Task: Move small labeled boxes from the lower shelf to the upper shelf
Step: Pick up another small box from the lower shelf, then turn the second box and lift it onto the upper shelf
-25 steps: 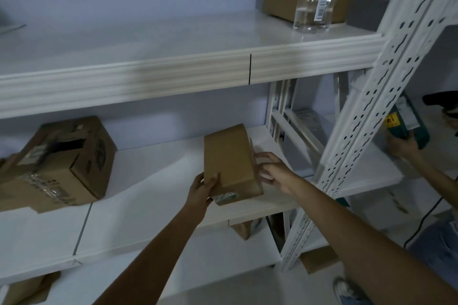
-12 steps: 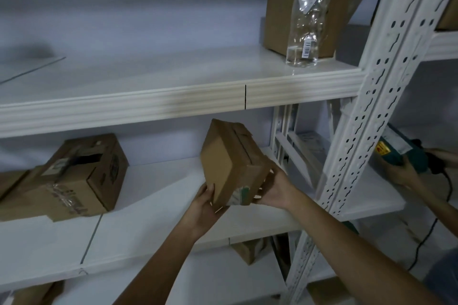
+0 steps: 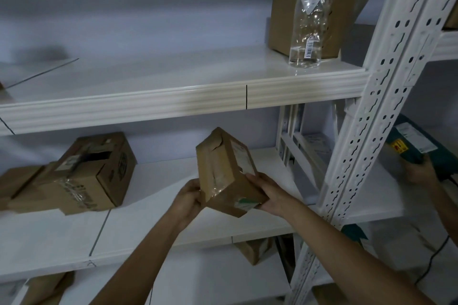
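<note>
Between white shelves, left hand [image 3: 187,197] and right hand [image 3: 269,192] clasp a tilted, taped, labeled brown box [image 3: 226,171].

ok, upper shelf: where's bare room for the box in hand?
The upper shelf is bare from its left end to the plastic bag and brown carton, which crowd the right end by the upright. Both hands hold the small box below.

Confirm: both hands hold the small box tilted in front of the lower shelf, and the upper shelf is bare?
Not bare. The head view shows a clear bag and a brown box on the upper shelf. Otherwise right: left hand and right hand hold the tilted small box.
</note>
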Demonstrator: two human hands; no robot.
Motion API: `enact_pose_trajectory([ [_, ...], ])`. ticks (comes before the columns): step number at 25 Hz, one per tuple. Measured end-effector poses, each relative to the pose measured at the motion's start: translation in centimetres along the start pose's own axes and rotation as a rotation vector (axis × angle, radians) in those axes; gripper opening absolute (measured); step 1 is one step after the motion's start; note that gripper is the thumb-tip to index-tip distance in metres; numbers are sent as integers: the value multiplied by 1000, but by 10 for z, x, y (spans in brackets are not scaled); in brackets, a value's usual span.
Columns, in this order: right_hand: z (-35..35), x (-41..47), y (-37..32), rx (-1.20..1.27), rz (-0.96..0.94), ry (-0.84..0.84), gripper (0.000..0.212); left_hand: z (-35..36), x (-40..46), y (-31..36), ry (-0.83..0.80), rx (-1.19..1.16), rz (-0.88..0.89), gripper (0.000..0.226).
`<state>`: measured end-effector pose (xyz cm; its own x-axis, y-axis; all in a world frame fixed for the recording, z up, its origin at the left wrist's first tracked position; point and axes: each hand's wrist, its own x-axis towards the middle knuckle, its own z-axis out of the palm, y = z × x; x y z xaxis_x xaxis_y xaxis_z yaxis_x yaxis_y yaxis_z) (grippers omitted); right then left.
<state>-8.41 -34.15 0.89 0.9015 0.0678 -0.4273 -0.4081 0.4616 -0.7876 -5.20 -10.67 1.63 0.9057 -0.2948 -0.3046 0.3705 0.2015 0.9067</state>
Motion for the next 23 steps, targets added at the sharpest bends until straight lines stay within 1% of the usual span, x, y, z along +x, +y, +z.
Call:
enact_pose_trajectory([
  [1, 0, 0, 2, -27, -43, 39, 86, 2, -4, 9, -20, -88, -49, 23],
  [2, 1, -3, 4, -69, -87, 63, 86, 1, -6, 15, -23, -98, -81, 24],
  [3, 2, -4, 6, -133, -127, 72, 84, 0, -5, 20, -22, -6, -88, 31],
  [4, 4, -5, 9, -205, -159, 72, 83, 0, -1, 21, -42, 134, -72, 39],
  [5, 6, -7, 12, -269, -192, 73, 85, 3, -2, 22, -66, 277, -57, 54],
  [6, 8, -8, 15, -326, -229, 82, 86, 4, -1, 19, -77, 362, -61, 79],
  [7, 8, -9, 16, -362, -261, 97, 85, 4, 1, 15, -88, 372, -84, 98],
  [8, 7, -9, 15, -375, -279, 113, 81, 3, 1, 11, -106, 331, -83, 103],
  [10, 1, -12, 8, -336, -246, 116, 73, -4, 1, 2, -154, 211, -79, 100],
  [12, -6, -18, -3, -256, -150, 53, 63, -8, -1, -8, -208, 149, -86, 100],
  [13, -7, -22, -8, -220, -120, 12, 56, -8, -1, -12, -248, 129, -80, 100],
  [15, -10, -27, -14, -200, -113, -11, 49, -5, -2, -15, -299, 113, -72, 100],
  [17, -11, -31, -18, -238, -135, -2, 49, -1, -1, -15, -321, 106, -79, 103],
  [20, -12, -34, -21, -281, -142, 2, 49, 1, 1, -14, -257, 80, -84, 113],
  [23, -13, -36, -19, -297, -146, 3, 51, 1, 3, -15, -237, 83, -85, 113],
])
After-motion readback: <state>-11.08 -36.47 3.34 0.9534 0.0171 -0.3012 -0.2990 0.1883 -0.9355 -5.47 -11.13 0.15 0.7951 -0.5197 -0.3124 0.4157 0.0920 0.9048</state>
